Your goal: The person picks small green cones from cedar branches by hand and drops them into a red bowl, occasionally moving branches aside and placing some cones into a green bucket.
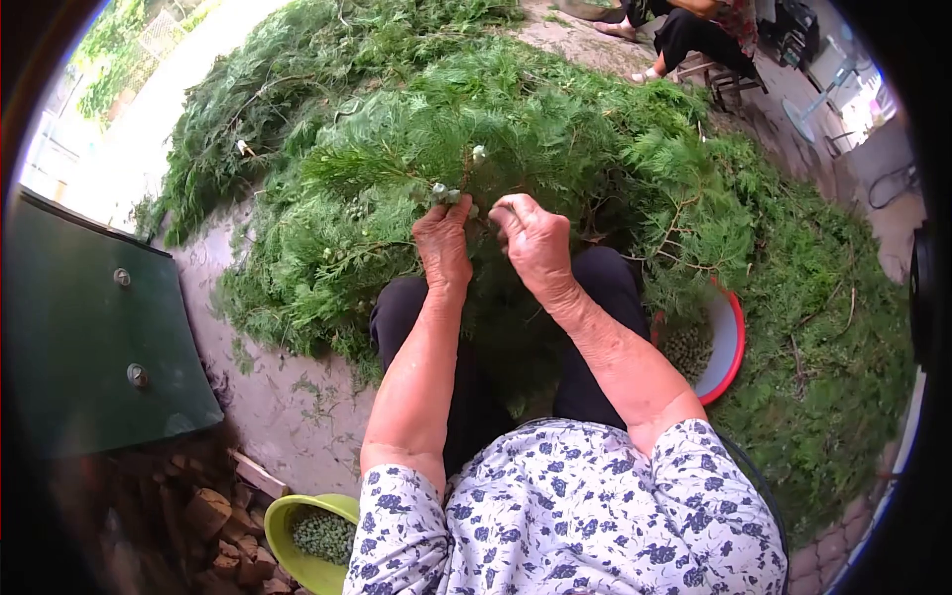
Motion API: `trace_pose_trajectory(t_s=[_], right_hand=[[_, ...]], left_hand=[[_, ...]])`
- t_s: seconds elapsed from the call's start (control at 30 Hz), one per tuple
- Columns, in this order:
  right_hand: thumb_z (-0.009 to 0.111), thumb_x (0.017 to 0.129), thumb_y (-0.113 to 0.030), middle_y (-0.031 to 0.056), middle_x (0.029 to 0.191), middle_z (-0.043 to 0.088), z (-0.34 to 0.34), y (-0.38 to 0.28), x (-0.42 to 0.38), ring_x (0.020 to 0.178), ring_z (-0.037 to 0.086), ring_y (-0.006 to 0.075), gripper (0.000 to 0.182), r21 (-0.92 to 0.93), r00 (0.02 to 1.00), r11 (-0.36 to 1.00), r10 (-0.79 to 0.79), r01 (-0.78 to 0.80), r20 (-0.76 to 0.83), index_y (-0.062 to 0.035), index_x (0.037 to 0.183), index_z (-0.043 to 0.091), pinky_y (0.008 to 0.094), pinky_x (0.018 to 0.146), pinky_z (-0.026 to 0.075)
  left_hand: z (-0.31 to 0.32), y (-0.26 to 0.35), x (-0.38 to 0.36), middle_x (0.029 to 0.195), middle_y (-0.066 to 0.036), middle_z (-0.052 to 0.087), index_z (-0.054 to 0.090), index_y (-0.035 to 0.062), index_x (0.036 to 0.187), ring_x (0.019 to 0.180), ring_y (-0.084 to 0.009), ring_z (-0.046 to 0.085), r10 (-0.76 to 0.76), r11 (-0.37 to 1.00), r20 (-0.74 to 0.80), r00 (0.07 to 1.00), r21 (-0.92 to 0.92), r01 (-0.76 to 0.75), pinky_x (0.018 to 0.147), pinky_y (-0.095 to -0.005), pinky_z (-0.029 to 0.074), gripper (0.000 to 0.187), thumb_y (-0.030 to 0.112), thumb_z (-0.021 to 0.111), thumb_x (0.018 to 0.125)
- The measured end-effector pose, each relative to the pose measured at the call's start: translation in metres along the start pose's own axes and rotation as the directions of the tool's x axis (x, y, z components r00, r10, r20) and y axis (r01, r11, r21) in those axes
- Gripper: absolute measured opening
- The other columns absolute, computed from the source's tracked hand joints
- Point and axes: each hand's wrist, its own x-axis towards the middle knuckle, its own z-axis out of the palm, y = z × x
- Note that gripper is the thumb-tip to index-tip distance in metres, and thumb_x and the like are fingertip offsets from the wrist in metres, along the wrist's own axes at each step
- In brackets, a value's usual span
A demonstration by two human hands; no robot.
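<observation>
My left hand point(443, 241) is closed on a leafy green branch point(387, 164), with pale round cones point(445, 193) showing at its fingertips. Just to the right, my right hand point(535, 241) is raised with its fingers curled together; whatever is between them is too small to make out. Another pale cone point(479, 153) stands on the branch above and between the hands. The branch spreads over my knees, in front of a large heap of green foliage point(416, 59).
A yellow-green bowl point(281, 516) of small green cones sits at the lower left by chopped wood point(208, 516). A red-rimmed basin point(735, 347) with similar cones is on the right. A dark green panel point(89, 327) stands left. Another person point(699, 38) sits at the upper right.
</observation>
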Motion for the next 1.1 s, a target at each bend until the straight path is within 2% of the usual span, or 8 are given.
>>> trace_pose_trajectory(t_s=[0.2, 0.23, 0.27, 0.33, 0.4, 0.6, 0.73, 1.1], right_hand=[[0.056, 0.077, -0.003, 0.0152, 0.082, 0.063, -0.013, 0.027, -0.005, 0.085, 0.058, 0.0348, 0.018, -0.253, 0.968, 0.934, -0.236, 0.251, 0.090, -0.0069, 0.093, 0.063, 0.0405, 0.076, 0.045], [0.055, 0.075, 0.000, 0.0164, 0.096, 0.061, -0.021, 0.012, -0.004, 0.091, 0.056, 0.0348, 0.020, -0.371, 0.952, 0.928, 0.140, -0.030, 0.273, -0.0047, 0.092, 0.064, 0.0405, 0.080, 0.045], [0.055, 0.075, 0.000, 0.0164, 0.096, 0.061, -0.019, 0.018, -0.005, 0.091, 0.056, 0.0348, 0.020, -0.373, 0.952, 0.927, 0.141, -0.030, 0.273, -0.0047, 0.092, 0.064, 0.0405, 0.080, 0.045], [0.055, 0.076, -0.001, 0.0154, 0.091, 0.062, -0.011, 0.028, -0.006, 0.094, 0.055, 0.0350, 0.017, -0.299, 0.958, 0.911, -0.277, 0.285, 0.068, -0.0045, 0.090, 0.064, 0.0396, 0.082, 0.045], [0.058, 0.076, -0.002, 0.0144, 0.080, 0.063, -0.002, 0.027, -0.003, 0.083, 0.059, 0.0338, 0.013, -0.245, 0.937, 0.912, -0.347, 0.328, -0.039, -0.0046, 0.086, 0.065, 0.0369, 0.076, 0.048], [0.058, 0.078, 0.002, 0.0107, 0.083, 0.066, 0.003, 0.023, 0.004, 0.075, 0.064, 0.0149, 0.014, -0.053, 0.998, 0.997, -0.063, 0.062, -0.010, -0.0002, 0.091, 0.064, 0.0256, 0.067, 0.051], [0.046, 0.087, 0.002, 0.0091, 0.093, 0.065, 0.006, 0.027, 0.000, 0.076, 0.064, 0.0144, 0.020, 0.407, 0.978, 0.889, 0.194, -0.208, 0.077, 0.0008, 0.101, 0.060, 0.0261, 0.066, 0.054], [0.058, 0.081, 0.000, 0.0044, 0.074, 0.065, -0.005, 0.015, -0.001, 0.069, 0.063, 0.0109, 0.014, 0.255, 0.946, 0.911, 0.308, -0.323, 0.100, -0.0021, 0.094, 0.063, 0.0234, 0.058, 0.052]], left_hand=[[-0.006, -0.003, 0.007, 0.070, 0.003, 0.058, 0.065, 0.0010, 0.076, 0.063, -0.0065, 0.044, -0.046, 0.999, -0.019, 0.999, -0.017, 0.046, 0.058, -0.0244, 0.035, 0.007, 0.008, 0.067, 0.078], [-0.007, -0.003, 0.008, 0.070, 0.003, 0.059, 0.065, 0.0007, 0.076, 0.063, -0.0066, 0.045, -0.048, 0.999, -0.014, 0.999, -0.013, 0.048, 0.058, -0.0243, 0.035, 0.007, 0.007, 0.067, 0.078], [-0.006, -0.003, 0.009, 0.070, 0.003, 0.059, 0.065, 0.0007, 0.076, 0.063, -0.0066, 0.045, -0.050, 0.999, -0.014, 0.999, -0.015, 0.049, 0.058, -0.0243, 0.035, 0.007, 0.007, 0.067, 0.078], [-0.006, -0.003, 0.010, 0.070, 0.003, 0.059, 0.065, 0.0003, 0.076, 0.063, -0.0069, 0.045, -0.039, 0.998, 0.000, 0.999, -0.055, 0.039, 0.059, -0.0246, 0.035, 0.007, 0.007, 0.067, 0.078], [-0.006, -0.004, 0.011, 0.070, 0.002, 0.059, 0.065, 0.0003, 0.076, 0.063, -0.0070, 0.045, -0.038, 0.997, -0.003, 0.999, -0.060, 0.038, 0.059, -0.0247, 0.035, 0.007, 0.007, 0.067, 0.077], [-0.003, 0.000, 0.010, 0.071, 0.002, 0.059, 0.065, 0.0000, 0.078, 0.064, -0.0075, 0.046, -0.049, 0.998, -0.014, 0.999, -0.035, 0.049, 0.060, -0.0252, 0.036, 0.006, 0.006, 0.066, 0.078], [-0.001, 0.005, 0.008, 0.071, 0.002, 0.059, 0.065, -0.0004, 0.079, 0.064, -0.0077, 0.045, -0.063, 0.996, 0.013, 0.998, -0.059, 0.064, 0.060, -0.0257, 0.036, 0.008, 0.007, 0.066, 0.078], [-0.007, -0.005, 0.015, 0.075, -0.003, 0.062, 0.065, 0.0003, 0.084, 0.064, -0.0110, 0.055, -0.083, 0.996, 0.040, 0.996, -0.018, 0.083, 0.057, -0.0266, 0.044, 0.008, 0.006, 0.066, 0.079]])
